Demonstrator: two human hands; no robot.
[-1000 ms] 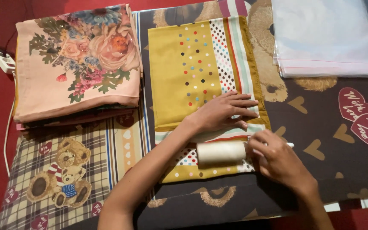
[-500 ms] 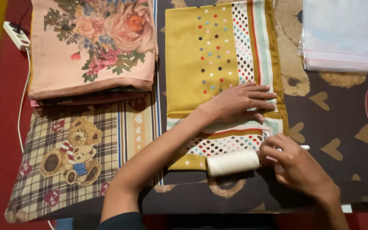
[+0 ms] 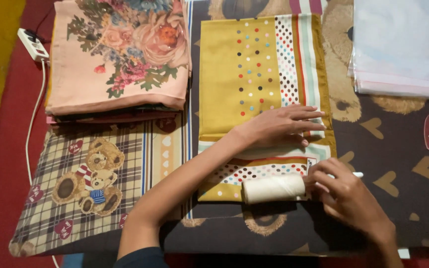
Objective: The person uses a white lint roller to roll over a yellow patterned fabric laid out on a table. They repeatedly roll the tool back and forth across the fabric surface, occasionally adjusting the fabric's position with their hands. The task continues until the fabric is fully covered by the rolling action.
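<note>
Two hands on a folded mustard cloth, cream roll at its lower edge

Left hand (image 3: 279, 126) lies flat at centre frame, fingers spread and pressed on the mustard dotted cloth (image 3: 239, 64). Right hand (image 3: 346, 193), lower right, has its fingers curled against the right end of the cream roll (image 3: 273, 188); whether they pinch it I cannot tell. A thin white stick (image 3: 357, 174) pokes out past the knuckles. The roll lies sideways across the cloth's near, dotted border. Left of the cloth: a stack of folded fabrics topped by a pink floral piece (image 3: 120, 59). Below that, the teddy-bear plaid sheet (image 3: 85, 183). Upper right: clear plastic bags (image 3: 403, 44). Upper left: a white power strip (image 3: 32, 44) on red floor
</note>
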